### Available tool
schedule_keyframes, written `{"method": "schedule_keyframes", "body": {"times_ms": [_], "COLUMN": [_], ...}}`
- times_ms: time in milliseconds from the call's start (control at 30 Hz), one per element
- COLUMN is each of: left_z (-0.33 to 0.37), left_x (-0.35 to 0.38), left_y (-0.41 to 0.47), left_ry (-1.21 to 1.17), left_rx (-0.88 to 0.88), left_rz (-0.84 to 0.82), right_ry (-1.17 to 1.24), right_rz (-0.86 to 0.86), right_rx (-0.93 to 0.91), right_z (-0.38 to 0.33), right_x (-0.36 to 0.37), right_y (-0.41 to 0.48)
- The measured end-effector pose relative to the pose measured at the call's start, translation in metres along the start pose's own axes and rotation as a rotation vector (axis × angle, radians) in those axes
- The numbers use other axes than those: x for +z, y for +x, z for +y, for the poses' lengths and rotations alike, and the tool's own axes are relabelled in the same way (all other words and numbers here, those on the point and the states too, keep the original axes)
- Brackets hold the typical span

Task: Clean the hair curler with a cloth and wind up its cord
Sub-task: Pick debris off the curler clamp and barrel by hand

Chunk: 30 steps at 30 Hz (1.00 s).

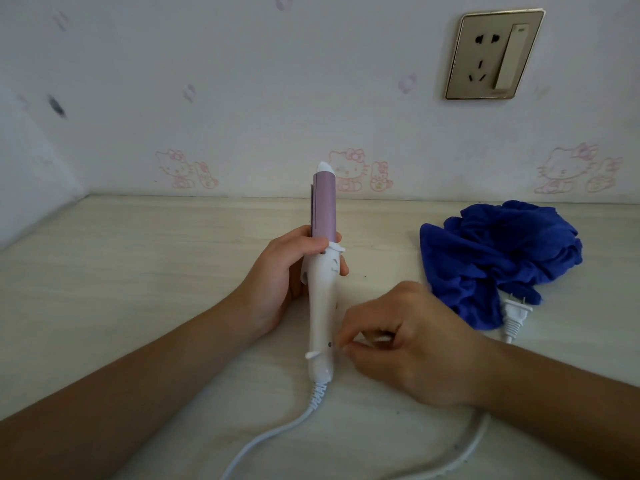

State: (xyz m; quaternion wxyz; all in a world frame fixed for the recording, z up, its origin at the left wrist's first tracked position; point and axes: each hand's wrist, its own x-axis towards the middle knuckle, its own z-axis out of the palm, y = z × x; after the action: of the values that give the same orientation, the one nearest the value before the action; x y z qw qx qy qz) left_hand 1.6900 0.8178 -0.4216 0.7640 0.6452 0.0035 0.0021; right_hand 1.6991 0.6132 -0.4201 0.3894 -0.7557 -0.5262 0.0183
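White hair curler [320, 306] gripped upright by left hand [277, 282], right hand [408, 344] pinching its cord [317, 396] beside it

Your left hand [291, 275] wraps around the hair curler [320, 306] at mid-length, thumb in front, holding it upright. Your right hand [412, 344], knuckles up, pinches the cord [319, 393] beside the handle's lower end. Both forearms are bare.

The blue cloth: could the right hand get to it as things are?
Probably yes. The blue cloth lies heaped on the table just beyond the right hand, with only the plug at its near edge. The hand would first have to let go of the cord it pinches.
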Motion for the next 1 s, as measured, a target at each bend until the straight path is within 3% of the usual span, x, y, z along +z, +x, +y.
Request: {"method": "schedule_keyframes", "body": {"times_ms": [133, 267, 367, 500, 633, 767, 1000], "left_z": [0.000, 0.001, 0.001, 0.000, 0.000, -0.004, -0.003], "left_x": [0.001, 0.001, 0.002, 0.003, 0.002, 0.001, 0.006], "left_y": [-0.001, -0.001, -0.001, -0.001, -0.001, 0.001, 0.000], "left_ry": [-0.015, -0.024, -0.001, 0.014, 0.120, 0.174, 0.394], "left_rx": [0.004, -0.007, -0.010, -0.029, 0.018, 0.049, 0.158], "left_rz": [-0.005, -0.013, -0.009, 0.015, 0.016, 0.041, 0.137], "right_ry": [0.004, 0.012, -0.011, -0.047, -0.048, -0.041, -0.046], "right_rz": [0.060, -0.011, 0.073, -0.035, 0.107, 0.037, 0.166], "right_rx": [0.039, -0.007, 0.046, -0.025, 0.036, 0.002, 0.030], "right_z": [0.005, -0.002, 0.004, -0.005, 0.004, 0.001, 0.007], "right_x": [-0.003, 0.001, -0.004, 0.000, -0.006, -0.002, -0.008], "right_y": [0.000, 0.000, 0.002, -0.001, 0.004, 0.002, 0.006]}}
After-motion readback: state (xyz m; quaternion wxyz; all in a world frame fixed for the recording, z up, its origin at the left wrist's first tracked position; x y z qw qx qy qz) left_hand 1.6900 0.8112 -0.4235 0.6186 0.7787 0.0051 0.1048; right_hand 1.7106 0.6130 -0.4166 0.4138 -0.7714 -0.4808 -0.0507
